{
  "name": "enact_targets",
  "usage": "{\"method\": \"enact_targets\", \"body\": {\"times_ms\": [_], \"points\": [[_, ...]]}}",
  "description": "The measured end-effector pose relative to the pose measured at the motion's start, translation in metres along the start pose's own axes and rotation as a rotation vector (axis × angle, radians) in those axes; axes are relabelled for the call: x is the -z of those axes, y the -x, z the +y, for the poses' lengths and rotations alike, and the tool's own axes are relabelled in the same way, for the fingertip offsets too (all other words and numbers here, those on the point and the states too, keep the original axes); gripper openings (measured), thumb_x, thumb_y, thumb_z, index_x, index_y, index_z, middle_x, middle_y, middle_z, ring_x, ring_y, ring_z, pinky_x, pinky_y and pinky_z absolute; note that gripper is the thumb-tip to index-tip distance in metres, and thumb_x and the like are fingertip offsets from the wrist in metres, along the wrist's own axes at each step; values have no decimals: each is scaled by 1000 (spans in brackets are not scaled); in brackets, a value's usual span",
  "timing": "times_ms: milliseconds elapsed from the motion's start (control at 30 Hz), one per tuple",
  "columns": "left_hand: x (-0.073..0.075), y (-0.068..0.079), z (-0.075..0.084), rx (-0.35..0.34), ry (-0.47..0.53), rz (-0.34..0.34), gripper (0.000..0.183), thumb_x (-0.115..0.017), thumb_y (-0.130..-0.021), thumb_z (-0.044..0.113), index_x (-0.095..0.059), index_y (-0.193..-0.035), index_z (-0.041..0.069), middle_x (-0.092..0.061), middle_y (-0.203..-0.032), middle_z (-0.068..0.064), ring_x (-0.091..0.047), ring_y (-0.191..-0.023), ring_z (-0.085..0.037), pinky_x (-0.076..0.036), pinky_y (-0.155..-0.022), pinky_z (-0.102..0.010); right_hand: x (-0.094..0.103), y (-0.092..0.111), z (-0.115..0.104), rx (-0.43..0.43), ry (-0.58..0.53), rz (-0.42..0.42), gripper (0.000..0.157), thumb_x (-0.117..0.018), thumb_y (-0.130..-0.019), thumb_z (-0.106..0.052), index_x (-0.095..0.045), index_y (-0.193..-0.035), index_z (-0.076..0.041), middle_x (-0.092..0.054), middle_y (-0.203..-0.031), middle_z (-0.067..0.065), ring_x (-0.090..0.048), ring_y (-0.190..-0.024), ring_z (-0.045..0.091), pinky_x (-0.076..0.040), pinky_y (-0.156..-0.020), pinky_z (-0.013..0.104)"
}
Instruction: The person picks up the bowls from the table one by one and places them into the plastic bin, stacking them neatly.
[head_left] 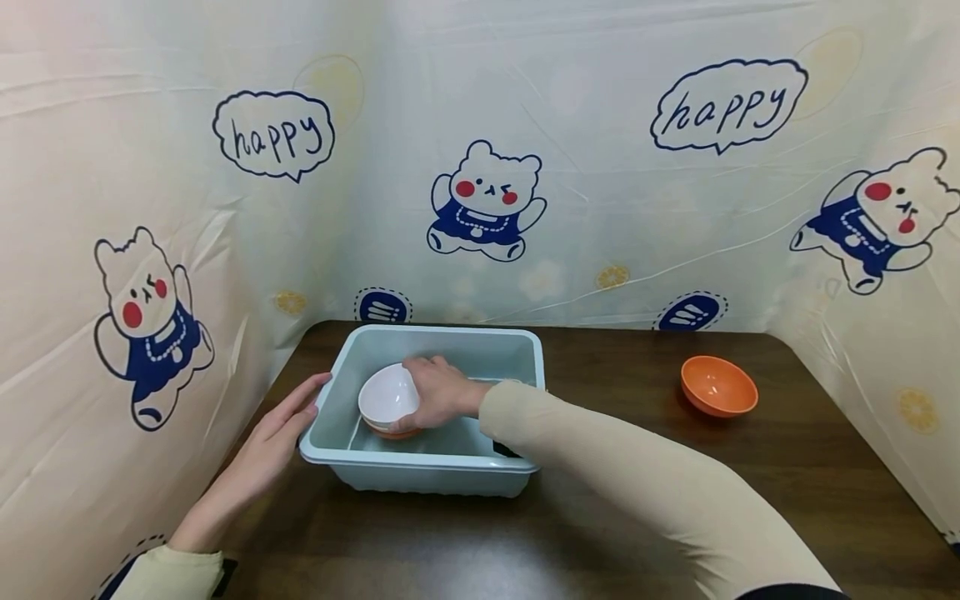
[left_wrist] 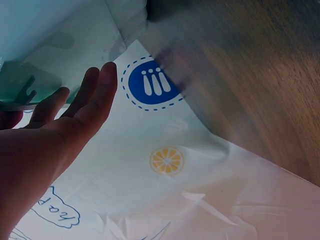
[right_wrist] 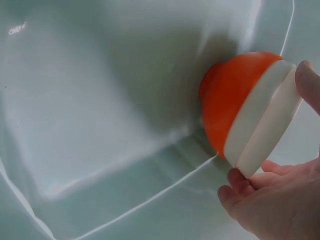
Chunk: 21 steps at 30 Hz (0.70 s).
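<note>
A light blue-green plastic basin stands on the table. Inside it, toward the left, white bowls sit nested in an orange bowl. Two white rims seem to show above the orange one in the right wrist view. My right hand reaches into the basin and grips the top white bowl, with the thumb on one side of the rim and fingers on the other. Along the basin's left rim, my left hand touches the outside with fairly straight fingers.
Another orange bowl rests apart at the right of the dark wooden table. Printed cloth hangs behind and along both sides of the table. The basin's walls surround the nested bowls.
</note>
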<state>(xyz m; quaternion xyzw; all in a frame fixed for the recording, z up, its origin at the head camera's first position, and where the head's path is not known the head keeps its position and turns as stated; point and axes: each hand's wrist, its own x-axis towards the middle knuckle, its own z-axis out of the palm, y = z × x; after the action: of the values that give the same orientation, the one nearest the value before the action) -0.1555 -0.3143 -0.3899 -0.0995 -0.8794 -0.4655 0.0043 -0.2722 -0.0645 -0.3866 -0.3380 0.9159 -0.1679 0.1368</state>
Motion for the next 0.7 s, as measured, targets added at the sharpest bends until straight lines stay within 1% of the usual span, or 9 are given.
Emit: {"method": "enact_targets", "body": {"times_ms": [133, 200, 267, 367, 433, 500, 633, 667, 700], "points": [[1, -1, 0, -3, -3, 0, 53, -34, -117, 22, -27, -165, 3, -31, -166, -27, -34, -147, -48, -36, -110, -59, 0, 0, -1, 8, 48, -18, 91, -75, -92, -60, -38, -159, -12, -48, -154, 5, -43, -134, 24, -37, -114, 39], [1, -1, -1, -4, -1, 0, 53, -35, -117, 22, -27, -165, 2, -31, -166, -27, -34, -148, -48, -40, -110, -43, 0, 1, -1, 7, 59, -26, 92, -74, -92, -62, -37, -160, -12, -47, -155, 5, -42, -135, 24, -36, -115, 39], [1, -1, -1, -6, -5, 0, 53, -35, -117, 22, -27, -165, 3, -31, -166, -27, -34, -147, -48, -41, -107, -34, 1, 1, -1, 6, 61, -30, 92, -73, -93, -62, -36, -160, -12, -46, -155, 6, -42, -135, 24, -36, -115, 40], [1, -1, 0, -11, -3, 2, 53, -35, -117, 23, -27, -165, 2, -31, -166, -27, -34, -147, -48, -41, -108, -38, 0, 1, -1, -1, 57, -33, 94, -72, -93, -63, -33, -161, -10, -45, -156, 5, -41, -135, 23, -34, -116, 39], [1, -1, 0, -13, -5, 1, 53, -34, -117, 23, -26, -165, 2, -31, -166, -27, -35, -147, -48, -39, -109, -52, 0, 2, -1, -5, 56, -36, 96, -72, -93, -63, -32, -162, -10, -43, -157, 6, -40, -136, 23, -33, -117, 39], [1, -1, 0, -15, -4, 2, 53, -35, -117, 23, -27, -165, 2, -31, -166, -27, -35, -147, -48, -40, -109, -46, 0, 2, 0, -8, 54, -40, 97, -71, -93, -64, -30, -162, -9, -42, -158, 6, -39, -136, 23, -33, -117, 39], [1, -1, 0, -20, 5, 4, 53, -36, -117, 22, -27, -165, 2, -31, -166, -27, -34, -147, -48, -37, -99, -15, -1, 1, 0, -9, 55, -44, 98, -71, -93, -64, -30, -162, -9, -41, -159, 6, -38, -136, 23, -32, -118, 39], [1, -1, 0, -20, 7, 4, 53, -36, -117, 22, -28, -165, 1, -31, -166, -27, -34, -147, -48, -35, -95, -11, -2, 1, 0, -9, 55, -44, 98, -71, -93, -65, -30, -162, -9, -41, -159, 6, -38, -136, 23, -32, -117, 39], [1, 0, 0, -19, 8, 3, 53, -36, -117, 22, -28, -164, 1, -31, -166, -27, -34, -147, -48, -34, -95, -11, -2, 1, 0, -9, 55, -44, 98, -71, -92, -65, -30, -162, -9, -41, -159, 6, -38, -136, 23, -33, -117, 39]]}}
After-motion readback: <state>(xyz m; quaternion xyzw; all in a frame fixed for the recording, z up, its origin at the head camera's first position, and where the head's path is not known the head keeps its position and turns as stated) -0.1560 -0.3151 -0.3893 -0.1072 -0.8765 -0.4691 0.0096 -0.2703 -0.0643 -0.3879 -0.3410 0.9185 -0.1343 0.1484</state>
